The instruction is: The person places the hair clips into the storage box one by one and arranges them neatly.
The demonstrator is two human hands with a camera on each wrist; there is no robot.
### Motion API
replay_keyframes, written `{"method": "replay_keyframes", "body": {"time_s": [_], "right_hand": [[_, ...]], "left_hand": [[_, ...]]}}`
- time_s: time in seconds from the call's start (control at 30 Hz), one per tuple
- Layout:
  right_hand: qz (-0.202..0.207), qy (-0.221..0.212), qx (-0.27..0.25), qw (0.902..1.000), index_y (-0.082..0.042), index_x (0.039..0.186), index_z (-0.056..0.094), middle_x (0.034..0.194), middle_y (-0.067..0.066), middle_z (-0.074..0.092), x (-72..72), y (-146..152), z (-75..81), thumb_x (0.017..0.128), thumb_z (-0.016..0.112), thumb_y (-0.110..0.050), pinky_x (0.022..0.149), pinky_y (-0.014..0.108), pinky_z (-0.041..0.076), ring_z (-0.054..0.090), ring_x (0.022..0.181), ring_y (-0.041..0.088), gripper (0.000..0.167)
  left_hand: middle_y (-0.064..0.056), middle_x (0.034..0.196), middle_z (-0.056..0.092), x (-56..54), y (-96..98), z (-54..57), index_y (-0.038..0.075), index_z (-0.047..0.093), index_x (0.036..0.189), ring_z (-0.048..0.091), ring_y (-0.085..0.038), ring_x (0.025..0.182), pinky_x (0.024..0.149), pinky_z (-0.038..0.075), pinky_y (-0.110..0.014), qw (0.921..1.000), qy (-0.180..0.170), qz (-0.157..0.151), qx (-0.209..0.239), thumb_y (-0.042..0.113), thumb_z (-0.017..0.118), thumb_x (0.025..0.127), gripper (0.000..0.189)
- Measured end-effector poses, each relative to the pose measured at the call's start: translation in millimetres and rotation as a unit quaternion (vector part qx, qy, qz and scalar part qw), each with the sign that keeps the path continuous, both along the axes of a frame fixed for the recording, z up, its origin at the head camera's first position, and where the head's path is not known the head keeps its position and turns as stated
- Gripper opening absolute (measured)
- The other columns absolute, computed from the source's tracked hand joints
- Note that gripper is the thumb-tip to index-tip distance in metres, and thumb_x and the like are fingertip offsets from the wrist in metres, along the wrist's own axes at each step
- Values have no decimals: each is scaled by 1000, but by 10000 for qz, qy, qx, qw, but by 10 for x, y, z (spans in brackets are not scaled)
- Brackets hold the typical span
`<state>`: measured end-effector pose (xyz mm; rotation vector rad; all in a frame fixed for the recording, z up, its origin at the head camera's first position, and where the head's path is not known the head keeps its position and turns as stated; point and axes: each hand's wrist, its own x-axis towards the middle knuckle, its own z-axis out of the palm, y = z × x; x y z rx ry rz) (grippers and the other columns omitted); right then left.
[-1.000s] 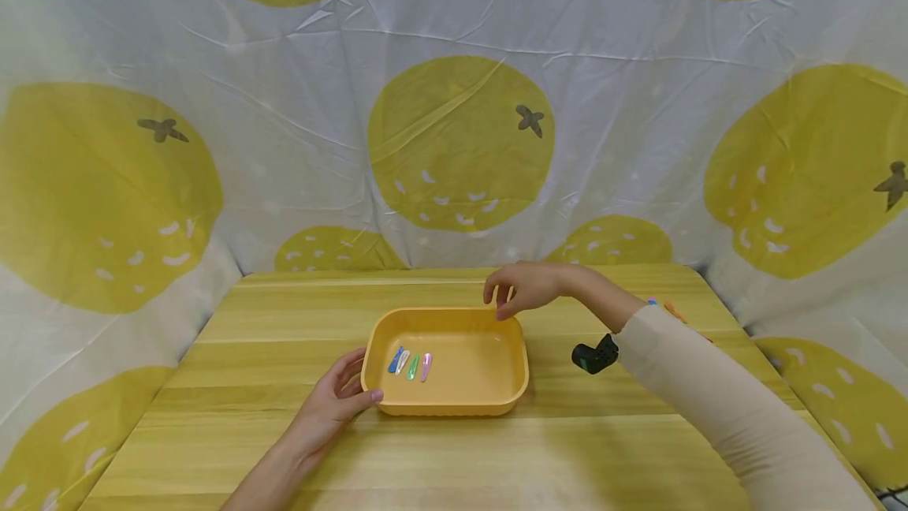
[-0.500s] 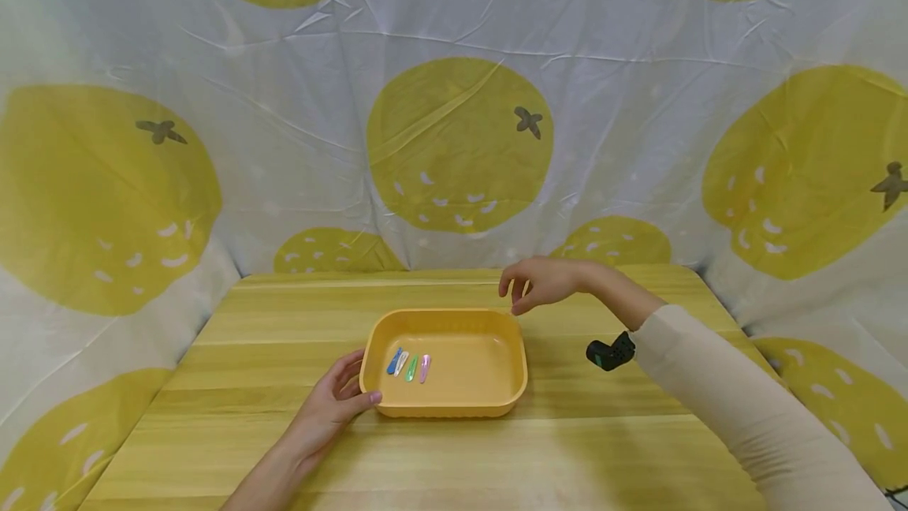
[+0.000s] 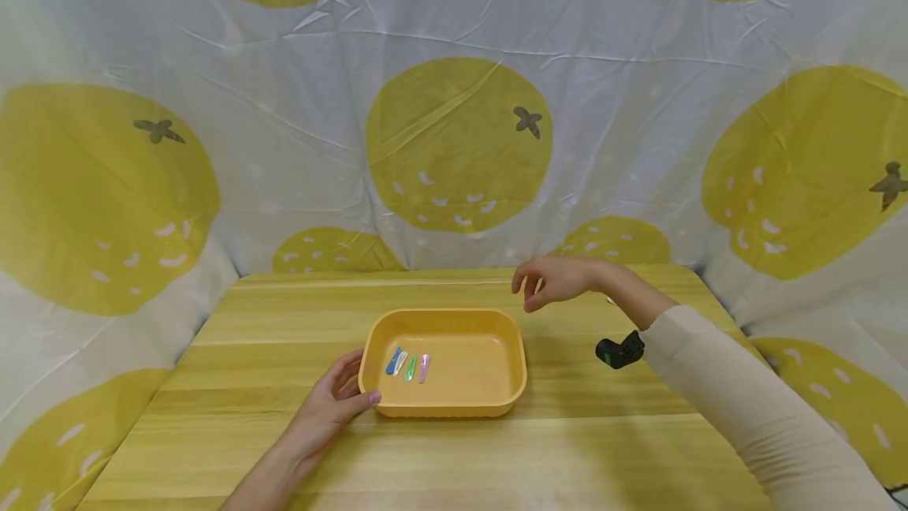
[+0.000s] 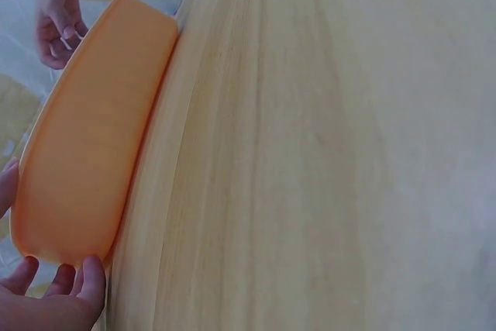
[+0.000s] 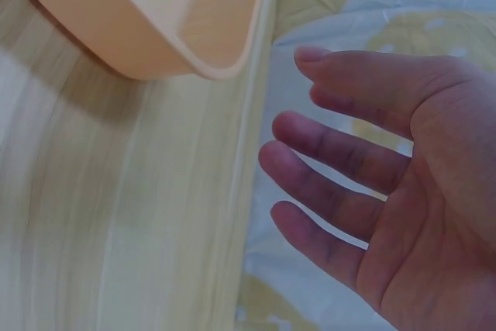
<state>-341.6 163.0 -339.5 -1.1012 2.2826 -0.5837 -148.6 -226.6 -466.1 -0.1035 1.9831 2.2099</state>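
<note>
A yellow plastic bin stands on the wooden table. Inside, toward its left end, several snap hair clips lie side by side: a blue clip, a white clip, a green clip and a pink clip. My left hand grips the bin's left end, thumb at the rim and fingers along the outer wall. Past the bin's back right corner, my right hand hangs in the air, holding nothing; its fingers are loosely bent and spread in the right wrist view.
Close to my right forearm a small pale thing shows on the table, mostly hidden. A black device is at my right sleeve. A cloth with a yellow fruit print hangs behind the table.
My right hand has moved right, from above the bin's back right corner to beyond it. The forearm now covers small colored things seen at the right earlier. My left hand has stayed put.
</note>
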Motion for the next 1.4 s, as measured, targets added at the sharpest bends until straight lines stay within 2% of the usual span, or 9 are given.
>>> {"method": "replay_keyframes", "body": {"time_s": [0.27,0.57,0.83,1.0,1.4], "right_hand": [[-143,-30,-43,9999,-3,128,62,110,6,68,-25,110,13,100,71,-15,95,43,53,65,108,25,32],[-296,133,-30,9995,-4,126,65,111,5,68,-63,272,1,99,72,-16,94,44,54,65,106,23,31],[-514,-40,-158,9985,-1,126,64,114,8,66,-65,446,17,99,71,-13,93,46,54,65,108,28,30],[-675,3,-98,9977,-1,127,63,114,10,65,-64,561,10,99,71,-14,91,46,54,64,107,28,32],[-827,-100,-140,9964,2,127,61,111,12,66,-67,817,-6,99,71,-12,87,44,55,65,104,29,33]], "left_hand": [[-21,162,31,-4,2,-2,3,30,158,30,-39,149,101,47,-28,10000,-5,17,-43,-3,73,94,77],[-21,162,30,-2,5,0,3,31,158,29,-40,149,101,47,-29,10000,2,20,-39,-4,72,94,76],[-21,162,30,1,10,-2,3,30,158,30,-39,148,100,48,-29,10000,13,-5,22,-5,72,94,76],[-21,162,31,1,11,-10,3,30,158,32,-39,148,100,48,-28,10000,22,-2,51,-6,71,94,76],[-21,161,32,-2,18,-17,2,30,157,32,-40,147,99,49,-29,10000,10,59,39,-6,72,93,77]]}}
